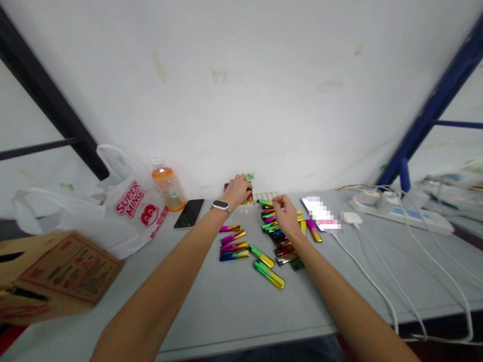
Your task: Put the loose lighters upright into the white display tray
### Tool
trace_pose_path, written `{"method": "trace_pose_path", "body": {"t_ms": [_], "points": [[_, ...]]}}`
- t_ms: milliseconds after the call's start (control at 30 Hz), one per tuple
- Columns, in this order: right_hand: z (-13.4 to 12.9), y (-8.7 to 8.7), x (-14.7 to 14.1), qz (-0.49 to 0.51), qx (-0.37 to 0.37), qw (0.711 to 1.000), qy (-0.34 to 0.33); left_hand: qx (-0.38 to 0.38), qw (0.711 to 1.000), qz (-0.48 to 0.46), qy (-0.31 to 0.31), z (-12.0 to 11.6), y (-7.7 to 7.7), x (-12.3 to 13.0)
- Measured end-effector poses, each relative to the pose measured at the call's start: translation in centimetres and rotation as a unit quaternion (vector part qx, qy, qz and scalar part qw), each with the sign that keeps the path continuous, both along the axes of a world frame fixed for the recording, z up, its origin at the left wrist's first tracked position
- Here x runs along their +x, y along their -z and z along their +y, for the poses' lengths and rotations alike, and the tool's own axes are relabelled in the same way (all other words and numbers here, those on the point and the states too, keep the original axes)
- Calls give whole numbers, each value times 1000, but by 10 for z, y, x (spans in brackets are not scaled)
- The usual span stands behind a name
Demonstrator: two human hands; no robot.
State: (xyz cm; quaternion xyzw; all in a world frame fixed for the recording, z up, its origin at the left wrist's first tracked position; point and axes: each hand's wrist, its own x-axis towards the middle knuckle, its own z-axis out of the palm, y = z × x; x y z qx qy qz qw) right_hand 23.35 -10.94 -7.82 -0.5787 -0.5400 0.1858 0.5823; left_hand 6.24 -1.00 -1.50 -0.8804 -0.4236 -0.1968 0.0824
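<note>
My left hand (pixel 238 190), with a white smart band on its wrist, reaches over a small box (pixel 249 199) near the wall; its fingers are bent down and what they touch is partly hidden. My right hand (pixel 286 212) pinches a green and yellow lighter (pixel 265 202) above a pile of shiny coloured lighters (pixel 277 235). Several pink, gold and blue lighters (pixel 234 247) lie in a loose column left of the pile. Two green and yellow lighters (pixel 269 274) lie nearer the front. A pale ridged tray (pixel 264 195) stands behind my right hand.
On the left are a cardboard box (pixel 71 269), a white plastic bag (pixel 113 216), an orange drink bottle (pixel 169 188) and a dark phone (pixel 189 213). A lit phone (pixel 320 213), white cables and a power strip (pixel 407 213) lie on the right.
</note>
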Motion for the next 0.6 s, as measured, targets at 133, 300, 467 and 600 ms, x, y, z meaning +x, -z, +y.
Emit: {"method": "trace_pose_path", "body": {"t_ms": [133,300,467,600], "points": [[7,1,4,-170,-76,982,26,27,1000,4,11,-15,4,-4],[24,-10,-2,-357,-122,926,12,55,995,-87,16,-36,9,-6],[43,-19,-10,-472,-141,870,3,50,975,-214,40,-67,35,-17],[51,-20,-13,-514,-129,848,-2,18,963,-266,46,-82,54,-31]]}}
